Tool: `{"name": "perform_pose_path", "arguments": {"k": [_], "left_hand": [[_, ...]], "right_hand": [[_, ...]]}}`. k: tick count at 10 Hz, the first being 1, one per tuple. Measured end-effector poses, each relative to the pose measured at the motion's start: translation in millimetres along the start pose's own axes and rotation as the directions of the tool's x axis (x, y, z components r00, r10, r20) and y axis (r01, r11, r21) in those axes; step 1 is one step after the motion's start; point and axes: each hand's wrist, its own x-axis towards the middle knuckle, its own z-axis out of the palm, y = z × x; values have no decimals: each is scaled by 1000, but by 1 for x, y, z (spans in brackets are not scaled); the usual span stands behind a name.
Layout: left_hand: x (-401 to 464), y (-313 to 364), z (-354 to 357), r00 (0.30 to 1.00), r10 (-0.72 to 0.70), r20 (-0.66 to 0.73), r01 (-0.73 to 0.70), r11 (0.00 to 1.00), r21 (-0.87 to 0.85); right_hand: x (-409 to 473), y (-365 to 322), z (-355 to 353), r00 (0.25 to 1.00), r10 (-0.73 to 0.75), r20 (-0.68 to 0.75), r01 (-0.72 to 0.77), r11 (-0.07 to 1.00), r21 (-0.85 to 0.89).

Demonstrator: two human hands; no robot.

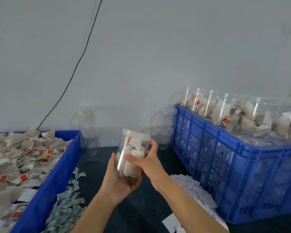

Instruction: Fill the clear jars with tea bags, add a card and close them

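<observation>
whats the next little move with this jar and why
Probably set the jar into the blue crate with the other filled jars. It already holds tea bags, its lid looks on, and both the left hand and right hand grip it.

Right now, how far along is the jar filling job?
Done: a row of filled jars sits in the blue crate. In hand: the left hand and right hand hold a lidded jar with tea bags inside. Left: empty jars by the wall and a bin of loose tea bags.
</observation>
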Motion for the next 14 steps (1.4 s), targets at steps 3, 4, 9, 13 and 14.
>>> {"name": "perform_pose_path", "arguments": {"k": [3,4,9,13,14], "left_hand": [[3,-19,100,703,667,248,-652,464,600],[5,-30,144,620,636,460,-757,330,564],[57,-110,226,722,342,602,-692,363,624],[54,-111,224,710,341,616,-674,79,734],[45,-100,222,705,426,567,-699,282,657]], "right_hand": [[-25,-99,-77,905,-288,-313,225,949,-221],[-36,-133,-112,833,-383,-400,295,918,-265],[-54,-128,-242,595,-496,-633,205,855,-477],[-50,-123,-239,666,-373,-646,22,875,-483],[-58,-124,-217,545,-586,-600,93,753,-651]]}}
